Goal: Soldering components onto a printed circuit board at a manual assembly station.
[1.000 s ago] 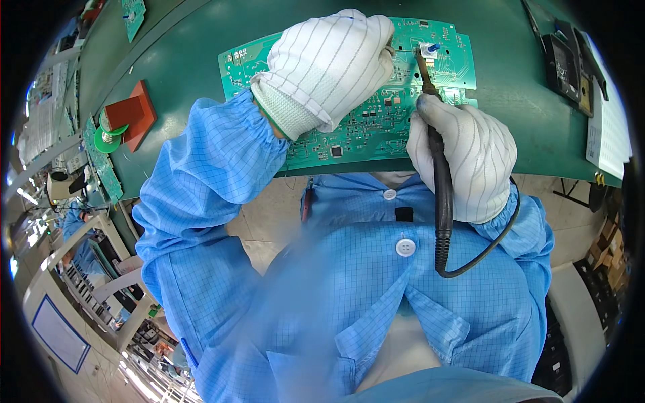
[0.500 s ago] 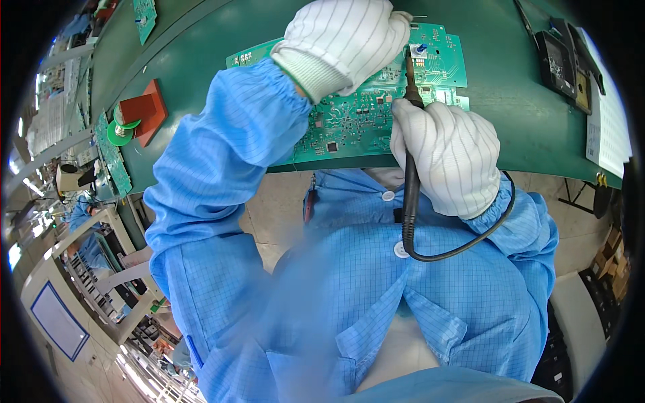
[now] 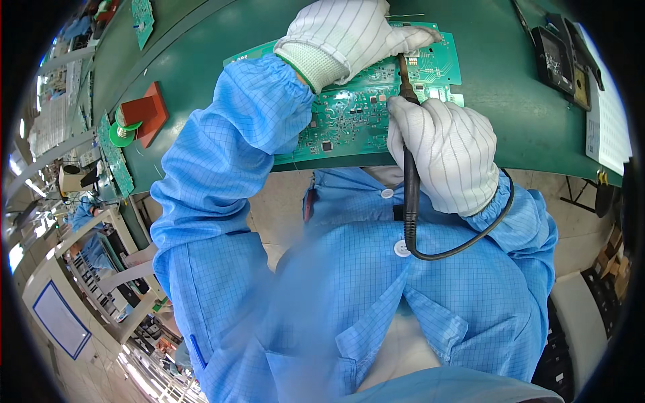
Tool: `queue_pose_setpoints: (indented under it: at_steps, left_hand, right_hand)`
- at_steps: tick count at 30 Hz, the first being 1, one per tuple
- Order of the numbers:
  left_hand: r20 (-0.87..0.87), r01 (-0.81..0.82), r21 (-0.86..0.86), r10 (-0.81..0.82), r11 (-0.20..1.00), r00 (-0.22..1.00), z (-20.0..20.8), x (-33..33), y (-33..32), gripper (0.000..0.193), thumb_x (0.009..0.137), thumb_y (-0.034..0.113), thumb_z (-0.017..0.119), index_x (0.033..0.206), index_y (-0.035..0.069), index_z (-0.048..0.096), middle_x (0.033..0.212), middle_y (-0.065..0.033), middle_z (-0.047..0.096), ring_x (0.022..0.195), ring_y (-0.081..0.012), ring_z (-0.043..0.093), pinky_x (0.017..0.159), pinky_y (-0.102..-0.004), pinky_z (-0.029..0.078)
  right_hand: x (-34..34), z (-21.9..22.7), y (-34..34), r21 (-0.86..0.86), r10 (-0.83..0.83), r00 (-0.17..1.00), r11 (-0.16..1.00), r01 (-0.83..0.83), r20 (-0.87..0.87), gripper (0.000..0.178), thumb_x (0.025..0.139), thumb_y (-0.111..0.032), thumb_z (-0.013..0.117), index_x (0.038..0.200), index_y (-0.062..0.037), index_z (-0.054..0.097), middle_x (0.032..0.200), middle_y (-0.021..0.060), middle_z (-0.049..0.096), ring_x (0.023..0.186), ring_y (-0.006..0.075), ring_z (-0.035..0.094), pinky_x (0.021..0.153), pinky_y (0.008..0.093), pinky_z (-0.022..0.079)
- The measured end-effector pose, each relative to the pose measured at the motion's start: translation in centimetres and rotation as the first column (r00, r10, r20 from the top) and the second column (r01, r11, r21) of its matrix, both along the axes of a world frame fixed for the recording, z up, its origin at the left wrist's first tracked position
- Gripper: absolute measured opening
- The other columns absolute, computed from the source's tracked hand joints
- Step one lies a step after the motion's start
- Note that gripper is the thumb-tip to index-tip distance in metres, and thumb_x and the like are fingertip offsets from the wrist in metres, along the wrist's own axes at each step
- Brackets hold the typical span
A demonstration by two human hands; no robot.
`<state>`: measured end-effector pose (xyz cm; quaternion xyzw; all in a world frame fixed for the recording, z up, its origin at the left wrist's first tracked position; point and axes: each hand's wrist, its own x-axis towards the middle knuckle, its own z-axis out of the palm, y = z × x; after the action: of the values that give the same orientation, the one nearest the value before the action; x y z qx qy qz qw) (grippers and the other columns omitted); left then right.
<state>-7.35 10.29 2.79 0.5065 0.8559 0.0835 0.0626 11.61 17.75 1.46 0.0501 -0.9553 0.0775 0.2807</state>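
The step in hand looks like soldering-iron work at the upper right part of the board [image 3: 359,117], which lies flat on the table [image 3: 500,138] near its front edge. The right hand [image 3: 440,151] grips the iron [image 3: 411,181], its thumb and fingers pressed together around the handle. The left hand [image 3: 353,40] reaches over the board, one digit stretched out to the right above the iron's working end; its other fingers are tucked from sight, so I cannot tell whether they pinch anything. A thin wire [image 3: 408,15] shows just beyond them, perhaps held there.

The tip's contact is hidden under the left hand. The next move seems to call for a steady iron and for keeping that stretched digit off the hot metal.

The left hand is the main thing in the way. The iron's cable [image 3: 474,243] loops back beside the right cuff. To the left, a green spool [image 3: 123,136] sits by a red block [image 3: 156,114]; to the right are a black tray [image 3: 555,64] and a white sheet [image 3: 605,134], all well apart from the board.
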Motion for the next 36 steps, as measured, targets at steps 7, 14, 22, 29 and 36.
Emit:
queue_pose_setpoints:
  at_steps: [7, 14, 22, 29, 36]
  left_hand:
    - [-0.050, 0.016, 0.049, -0.014, 0.999, 0.999, -0.2, -0.9, -1.8, 0.065, 0.085, 0.064, 0.056, 0.078, 0.000, 0.065, 0.075, -0.0204, 0.066, 0.075, -0.0352, 0.067, 0.071, -0.0430, 0.055]
    - [-0.513, 0.357, 0.161, -0.231, 0.920, 0.827, -0.9, -1.0, -4.1, 0.029, 0.089, 0.034, 0.064, 0.087, 0.005, 0.061, 0.070, -0.0180, 0.064, 0.065, -0.0359, 0.065, 0.060, -0.0398, 0.053]
    - [-0.161, -0.051, 0.297, 0.102, 0.954, 0.982, -0.5, 4.1, -7.0, 0.014, 0.083, 0.024, 0.071, 0.082, 0.013, 0.063, 0.064, -0.0081, 0.064, 0.059, -0.0264, 0.065, 0.054, -0.0376, 0.052]
    - [-0.157, -0.083, 0.268, 0.129, 0.960, 0.979, -1.5, 3.8, -6.8, 0.017, 0.082, 0.026, 0.071, 0.080, 0.012, 0.061, 0.065, -0.0077, 0.063, 0.057, -0.0271, 0.064, 0.053, -0.0380, 0.051]
    - [-0.132, -0.042, 0.206, 0.070, 0.978, 0.989, -1.7, 3.0, -6.1, 0.017, 0.082, 0.024, 0.067, 0.080, 0.009, 0.059, 0.065, -0.0092, 0.061, 0.059, -0.0272, 0.064, 0.053, -0.0389, 0.052]
  right_hand:
    - [1.2, 0.5, 3.5, -0.250, 0.075, 0.989, 0.962, -0.106, -0.131, 0.026, 0.071, -0.002, 0.073, 0.095, -0.0044, 0.064, 0.071, 0.0062, 0.061, 0.053, 0.0228, 0.058, 0.050, 0.0355, 0.047]
    - [2.7, -2.4, 6.3, -0.787, -0.063, 0.998, 0.617, 0.018, -0.026, 0.024, 0.082, 0.010, 0.064, 0.102, -0.0029, 0.063, 0.094, 0.0115, 0.064, 0.068, 0.0105, 0.056, 0.059, 0.0248, 0.045]
    - [2.5, -3.1, 6.7, -0.814, -0.032, 0.999, 0.581, -0.006, -0.031, 0.022, 0.081, 0.008, 0.066, 0.101, -0.0022, 0.065, 0.089, 0.0090, 0.064, 0.063, 0.0097, 0.054, 0.056, 0.0235, 0.043]
    - [2.1, -3.1, 6.6, -0.802, -0.048, 0.998, 0.597, -0.009, -0.047, 0.021, 0.081, 0.006, 0.069, 0.100, -0.0034, 0.067, 0.078, 0.0043, 0.062, 0.054, 0.0072, 0.051, 0.051, 0.0215, 0.039]
    - [2.7, -3.0, 7.1, -0.934, -0.012, 0.998, 0.351, 0.068, 0.068, 0.021, 0.082, 0.007, 0.065, 0.102, -0.0014, 0.065, 0.090, 0.0080, 0.062, 0.068, 0.0098, 0.055, 0.061, 0.0228, 0.043]
